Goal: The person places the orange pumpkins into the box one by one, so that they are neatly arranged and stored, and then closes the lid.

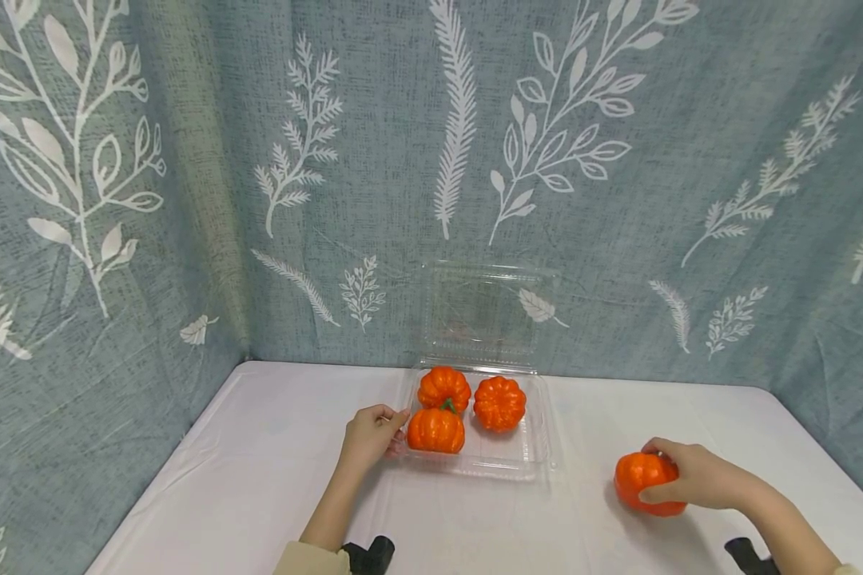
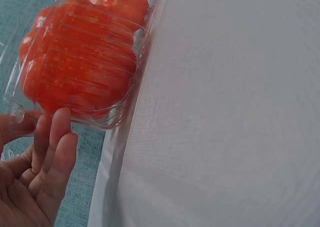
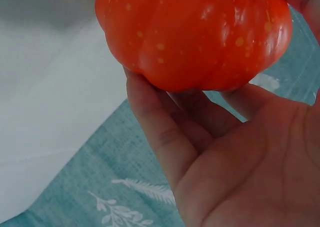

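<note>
My right hand grips a small orange pumpkin at the right of the table, fingers and thumb around its sides. The right wrist view shows that pumpkin close up, speckled yellow; whether it touches the table I cannot tell. At the middle stands a clear plastic clamshell container, its lid raised against the curtain. Three pumpkins lie inside: one at the back left, one at the front left, one at the right. My left hand pinches the container's left edge near the front corner.
A white cloth covers the table. Blue-grey curtains with white leaf prints hang behind it and along both sides. Dark wrist mounts sit on the forearms.
</note>
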Tool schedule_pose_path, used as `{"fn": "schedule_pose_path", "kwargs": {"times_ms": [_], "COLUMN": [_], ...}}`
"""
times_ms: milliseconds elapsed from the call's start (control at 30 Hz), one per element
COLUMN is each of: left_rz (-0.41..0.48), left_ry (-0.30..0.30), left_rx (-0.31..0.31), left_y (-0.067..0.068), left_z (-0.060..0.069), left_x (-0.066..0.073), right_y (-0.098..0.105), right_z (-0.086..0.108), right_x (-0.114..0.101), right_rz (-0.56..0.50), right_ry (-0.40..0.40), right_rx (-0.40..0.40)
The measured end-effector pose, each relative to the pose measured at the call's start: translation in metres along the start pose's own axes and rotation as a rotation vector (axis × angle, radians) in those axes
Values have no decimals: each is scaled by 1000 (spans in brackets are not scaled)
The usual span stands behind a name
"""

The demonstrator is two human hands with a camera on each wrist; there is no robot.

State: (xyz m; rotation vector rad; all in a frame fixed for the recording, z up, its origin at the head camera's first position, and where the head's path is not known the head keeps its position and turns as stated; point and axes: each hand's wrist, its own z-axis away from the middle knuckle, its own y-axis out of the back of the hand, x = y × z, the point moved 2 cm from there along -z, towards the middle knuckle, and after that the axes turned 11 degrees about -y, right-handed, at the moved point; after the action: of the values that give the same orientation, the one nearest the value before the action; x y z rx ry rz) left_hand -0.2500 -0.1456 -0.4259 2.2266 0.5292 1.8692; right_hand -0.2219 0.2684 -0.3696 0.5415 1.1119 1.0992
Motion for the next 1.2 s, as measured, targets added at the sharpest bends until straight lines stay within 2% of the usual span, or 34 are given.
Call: {"fn": "schedule_pose_path", "kwargs": {"times_ms": [400, 1200], "left_rz": [-2, 0], "left_ry": [-4, -6], "left_rx": [0, -5], "left_y": [1, 0], "left_z": [0, 0], "left_x": [-1, -2], "right_y": [1, 3], "right_z": [1, -5], "right_x": [-4, -44], "right_rz": [-4, 27], "right_ry": [28, 172], "right_rx": [-12, 8]}}
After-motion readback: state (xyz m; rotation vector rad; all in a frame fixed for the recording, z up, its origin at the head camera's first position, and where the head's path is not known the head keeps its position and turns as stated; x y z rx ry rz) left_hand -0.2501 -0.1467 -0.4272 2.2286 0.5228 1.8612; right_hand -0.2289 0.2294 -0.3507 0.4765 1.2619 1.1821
